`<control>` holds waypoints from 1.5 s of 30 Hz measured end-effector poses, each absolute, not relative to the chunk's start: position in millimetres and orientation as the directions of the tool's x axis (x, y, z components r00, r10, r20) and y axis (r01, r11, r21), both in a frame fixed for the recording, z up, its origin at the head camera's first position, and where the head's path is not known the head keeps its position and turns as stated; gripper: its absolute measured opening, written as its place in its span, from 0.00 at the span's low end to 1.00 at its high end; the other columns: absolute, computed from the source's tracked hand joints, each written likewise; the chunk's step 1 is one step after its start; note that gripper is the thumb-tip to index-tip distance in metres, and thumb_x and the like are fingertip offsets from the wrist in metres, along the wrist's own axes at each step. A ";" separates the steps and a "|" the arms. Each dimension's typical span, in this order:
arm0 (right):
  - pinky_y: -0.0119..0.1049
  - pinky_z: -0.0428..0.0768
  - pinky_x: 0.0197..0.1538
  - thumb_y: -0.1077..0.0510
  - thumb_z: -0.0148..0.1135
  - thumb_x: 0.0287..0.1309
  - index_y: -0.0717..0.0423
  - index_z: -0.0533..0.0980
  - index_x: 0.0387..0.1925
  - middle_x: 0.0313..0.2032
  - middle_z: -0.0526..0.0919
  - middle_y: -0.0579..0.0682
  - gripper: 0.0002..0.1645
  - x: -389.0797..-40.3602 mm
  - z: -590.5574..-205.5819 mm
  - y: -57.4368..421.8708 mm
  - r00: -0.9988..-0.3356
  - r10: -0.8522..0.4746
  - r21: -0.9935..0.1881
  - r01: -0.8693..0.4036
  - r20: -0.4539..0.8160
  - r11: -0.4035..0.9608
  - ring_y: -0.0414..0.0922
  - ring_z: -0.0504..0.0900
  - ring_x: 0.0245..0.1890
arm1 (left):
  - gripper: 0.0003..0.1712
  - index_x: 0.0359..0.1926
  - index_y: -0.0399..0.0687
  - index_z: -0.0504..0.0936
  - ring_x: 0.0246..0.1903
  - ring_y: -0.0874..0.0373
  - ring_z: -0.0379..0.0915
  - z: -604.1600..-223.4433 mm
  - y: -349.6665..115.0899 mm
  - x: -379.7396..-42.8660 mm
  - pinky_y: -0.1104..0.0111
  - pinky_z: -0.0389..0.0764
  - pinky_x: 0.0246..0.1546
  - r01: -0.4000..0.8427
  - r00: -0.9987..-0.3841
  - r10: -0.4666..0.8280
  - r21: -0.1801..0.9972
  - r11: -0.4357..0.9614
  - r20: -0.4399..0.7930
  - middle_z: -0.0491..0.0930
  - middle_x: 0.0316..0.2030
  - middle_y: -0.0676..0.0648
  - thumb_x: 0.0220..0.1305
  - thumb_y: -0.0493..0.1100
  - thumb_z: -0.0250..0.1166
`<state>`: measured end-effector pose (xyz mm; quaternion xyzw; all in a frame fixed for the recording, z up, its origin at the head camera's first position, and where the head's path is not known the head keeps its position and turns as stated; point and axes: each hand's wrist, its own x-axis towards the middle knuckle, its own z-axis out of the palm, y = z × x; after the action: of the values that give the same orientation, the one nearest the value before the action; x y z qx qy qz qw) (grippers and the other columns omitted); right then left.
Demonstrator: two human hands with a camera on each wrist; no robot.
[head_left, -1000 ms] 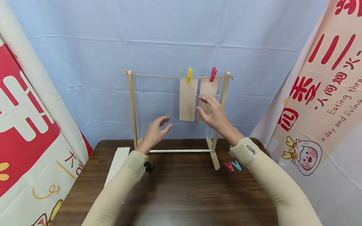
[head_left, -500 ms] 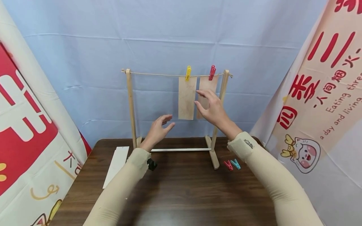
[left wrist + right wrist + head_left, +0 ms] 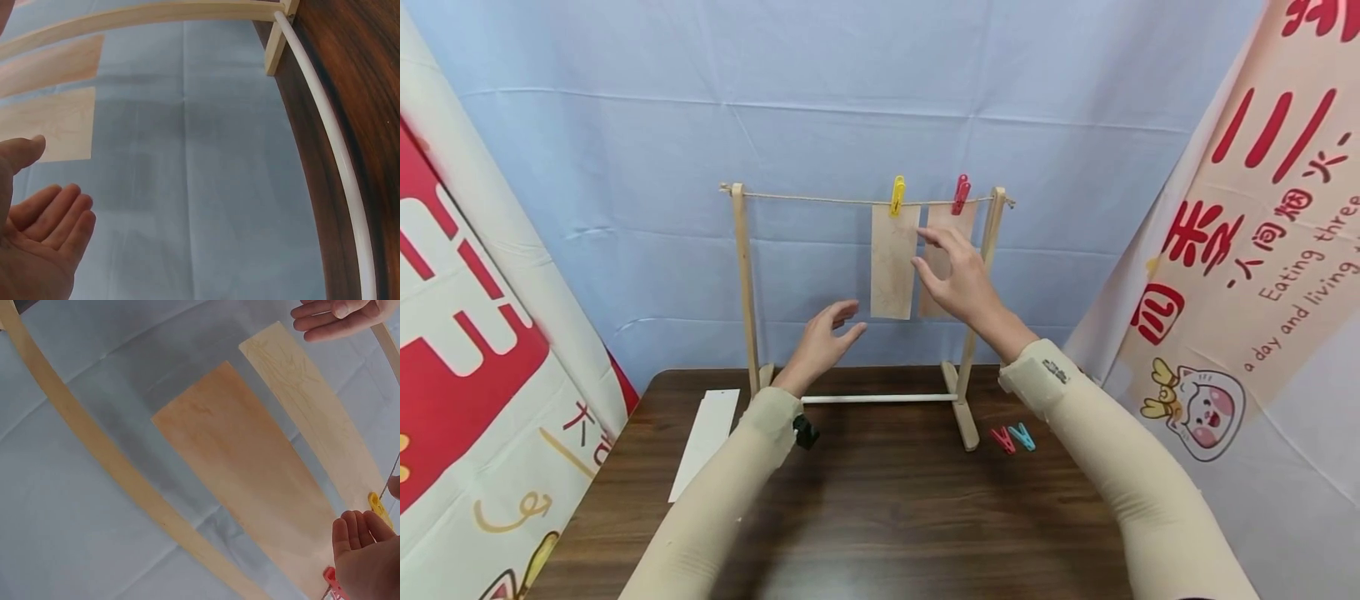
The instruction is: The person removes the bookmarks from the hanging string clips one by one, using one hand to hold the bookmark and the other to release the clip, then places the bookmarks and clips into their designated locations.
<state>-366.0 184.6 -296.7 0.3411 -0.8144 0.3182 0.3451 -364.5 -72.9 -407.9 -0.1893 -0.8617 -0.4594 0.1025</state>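
With fingers (image 3: pixel 353 536) side by side, thumb apart and nothing held, a person's right hand (image 3: pixel 962 279) hangs before the peach sheet (image 3: pixel 244 469), the left hand (image 3: pixel 820 346) likewise but lower. The work appears partway: a red clip (image 3: pixel 962 197) secures that sheet and a yellow clip (image 3: pixel 897 197) the pale sheet (image 3: pixel 892 275) to the cord (image 3: pixel 820 198), while a loose red clip (image 3: pixel 1002 439) and a blue clip (image 3: pixel 1022 437) await on the surface (image 3: pixel 887 517). Compared with a second earlier, the right hand is higher, nearer the cord.
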 end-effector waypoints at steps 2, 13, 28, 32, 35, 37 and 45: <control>0.55 0.78 0.65 0.62 0.70 0.71 0.68 0.76 0.68 0.60 0.80 0.66 0.28 -366.4 -293.8 184.0 -0.520 -0.336 -0.274 -0.779 0.786 0.563 0.60 0.79 0.60 | 0.33 0.77 0.44 0.72 0.72 0.47 0.72 -406.5 -71.3 -366.0 0.57 0.73 0.73 0.426 -0.905 0.233 0.751 0.505 0.356 0.75 0.72 0.43 0.79 0.50 0.67; 0.54 0.78 0.66 0.63 0.70 0.71 0.66 0.76 0.68 0.61 0.80 0.63 0.28 -367.5 -280.4 179.4 -0.488 -0.347 -0.248 -0.798 0.801 0.549 0.58 0.79 0.60 | 0.33 0.77 0.42 0.71 0.72 0.47 0.72 -401.5 -67.2 -371.2 0.57 0.72 0.74 0.431 -0.902 0.238 0.758 0.489 0.359 0.76 0.71 0.42 0.78 0.49 0.68; 0.52 0.77 0.66 0.63 0.69 0.72 0.67 0.76 0.68 0.61 0.80 0.63 0.27 -373.0 -265.2 175.5 -0.414 -0.348 -0.182 -0.822 0.841 0.540 0.58 0.79 0.60 | 0.35 0.79 0.46 0.69 0.74 0.47 0.69 -407.1 -58.6 -374.7 0.57 0.71 0.75 0.400 -0.916 0.247 0.778 0.485 0.317 0.74 0.73 0.43 0.79 0.52 0.67; 0.53 0.77 0.65 0.64 0.69 0.72 0.69 0.76 0.68 0.60 0.80 0.64 0.27 -374.7 -260.9 177.2 -0.397 -0.341 -0.170 -0.825 0.852 0.539 0.59 0.79 0.59 | 0.35 0.79 0.48 0.70 0.74 0.48 0.70 -405.3 -55.2 -375.2 0.58 0.71 0.74 0.398 -0.917 0.245 0.774 0.492 0.316 0.74 0.73 0.43 0.78 0.53 0.67; 0.54 0.77 0.66 0.64 0.69 0.72 0.70 0.76 0.67 0.60 0.80 0.65 0.27 -375.5 -258.5 177.7 -0.403 -0.348 -0.166 -0.821 0.846 0.547 0.59 0.79 0.59 | 0.35 0.78 0.49 0.71 0.73 0.49 0.70 -404.8 -53.0 -376.1 0.58 0.71 0.74 0.392 -0.919 0.243 0.776 0.494 0.310 0.75 0.73 0.43 0.78 0.53 0.67; 0.54 0.76 0.67 0.64 0.68 0.72 0.70 0.76 0.67 0.61 0.80 0.65 0.27 -375.9 -257.1 177.2 -0.410 -0.350 -0.169 -0.817 0.842 0.551 0.59 0.79 0.60 | 0.35 0.78 0.48 0.71 0.73 0.48 0.71 -405.1 -51.6 -376.8 0.58 0.72 0.74 0.387 -0.921 0.242 0.778 0.495 0.304 0.75 0.73 0.43 0.78 0.53 0.67; 0.53 0.75 0.69 0.63 0.69 0.72 0.71 0.75 0.68 0.61 0.80 0.66 0.28 -379.0 -250.2 172.5 -0.413 -0.349 -0.172 -0.816 0.841 0.552 0.59 0.78 0.62 | 0.33 0.77 0.44 0.72 0.72 0.42 0.72 -408.7 -49.0 -379.4 0.51 0.73 0.73 0.386 -0.921 0.242 0.798 0.463 0.305 0.76 0.71 0.39 0.78 0.49 0.68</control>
<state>-379.0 172.5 -250.2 0.3698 -0.7872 0.2951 0.3957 -379.4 -49.0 -408.7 -0.1840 -0.8520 -0.4844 0.0744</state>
